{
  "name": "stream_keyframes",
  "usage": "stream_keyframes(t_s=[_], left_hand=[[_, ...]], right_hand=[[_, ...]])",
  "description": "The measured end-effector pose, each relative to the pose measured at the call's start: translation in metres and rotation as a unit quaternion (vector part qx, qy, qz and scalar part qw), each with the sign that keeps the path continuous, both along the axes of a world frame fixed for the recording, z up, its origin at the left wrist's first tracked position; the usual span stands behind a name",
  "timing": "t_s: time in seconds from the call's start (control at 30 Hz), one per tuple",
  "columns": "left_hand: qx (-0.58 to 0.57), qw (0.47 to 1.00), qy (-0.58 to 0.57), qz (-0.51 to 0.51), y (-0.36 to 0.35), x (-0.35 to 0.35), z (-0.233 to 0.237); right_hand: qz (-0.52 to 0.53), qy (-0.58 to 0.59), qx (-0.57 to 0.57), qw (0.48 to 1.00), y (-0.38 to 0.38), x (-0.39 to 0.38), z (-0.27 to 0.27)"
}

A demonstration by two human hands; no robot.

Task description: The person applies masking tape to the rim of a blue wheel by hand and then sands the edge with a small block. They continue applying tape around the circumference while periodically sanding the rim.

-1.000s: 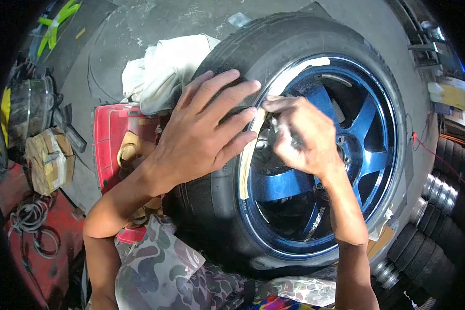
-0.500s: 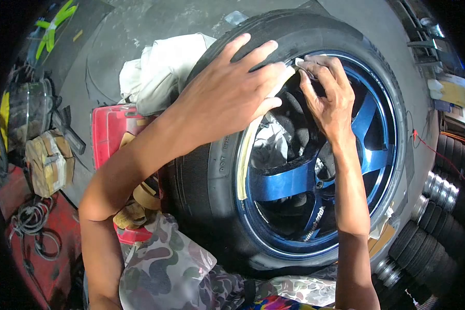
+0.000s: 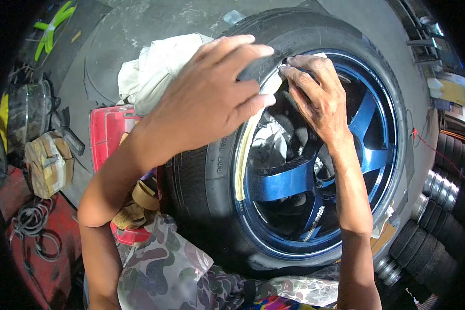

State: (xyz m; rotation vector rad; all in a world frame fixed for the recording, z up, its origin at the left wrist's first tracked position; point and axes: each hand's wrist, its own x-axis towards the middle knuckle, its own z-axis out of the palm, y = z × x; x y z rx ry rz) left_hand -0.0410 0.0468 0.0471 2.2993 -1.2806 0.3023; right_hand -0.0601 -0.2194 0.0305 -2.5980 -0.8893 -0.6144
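A blue spoked wheel [image 3: 289, 187] with a black tyre [image 3: 212, 170] stands in front of me, its face towards my right. Pale masking tape [image 3: 242, 170] runs along the left edge of the rim, up to my right hand [image 3: 320, 98]. The fingers of that hand are bent and drawn together at the upper rim, on the tape. My left hand [image 3: 219, 88] hovers at the tyre's upper left side with its fingers spread and nothing in them. Its thumb and lower fingertips overlap the tape strip in this view.
Left of the tyre are a red plastic case [image 3: 106, 137] and a whitish cloth [image 3: 163, 64]. A taped cardboard box [image 3: 51, 163] and a coiled cable [image 3: 33, 222] lie farther left. Tyres [image 3: 423, 248] and metal rims [image 3: 439, 191] line the right side. Crumpled pale material [image 3: 271, 142] shows behind the spokes.
My left hand has moved left, off the tape near the upper rim, and its fingers have spread. My right hand has shifted slightly left along the rim.
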Motion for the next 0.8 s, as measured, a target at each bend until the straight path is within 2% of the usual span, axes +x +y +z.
stream_keyframes(t_s=[0.07,0.13,0.23,0.3,0.37,0.43,0.5,0.57,0.7,0.8], left_hand=[[-0.045,0.998,0.009,0.032,0.004,0.006,-0.003],[-0.064,0.996,0.02,0.057,0.003,0.014,-0.008],[-0.093,0.99,0.041,0.098,-0.002,0.027,-0.022],[-0.138,0.978,0.09,0.129,-0.011,0.031,-0.034],[-0.129,0.978,0.091,0.134,-0.02,0.03,-0.036],[-0.135,0.979,0.043,0.148,-0.025,0.029,-0.043],[-0.135,0.979,0.045,0.146,-0.023,0.031,-0.044],[-0.136,0.979,0.049,0.141,-0.023,0.032,-0.044],[-0.134,0.98,0.051,0.141,-0.022,0.031,-0.044],[-0.134,0.979,0.053,0.141,-0.023,0.03,-0.043]], right_hand=[[0.004,-0.013,-0.001,1.0,0.0,0.0,-0.001],[-0.015,0.027,0.006,0.999,-0.002,-0.001,-0.003],[0.059,0.043,0.009,0.997,0.016,-0.013,0.0],[0.054,0.034,0.005,0.998,0.012,-0.008,-0.001],[0.043,0.018,-0.002,0.999,0.004,-0.002,-0.003],[0.021,0.012,-0.004,1.0,0.004,-0.001,-0.003],[0.074,0.033,-0.002,0.997,0.012,-0.008,-0.001],[0.078,0.03,0.002,0.997,0.012,-0.01,0.0],[0.001,-0.015,-0.003,1.0,-0.001,0.0,-0.011],[0.067,0.018,0.033,0.997,0.02,-0.016,-0.004]])
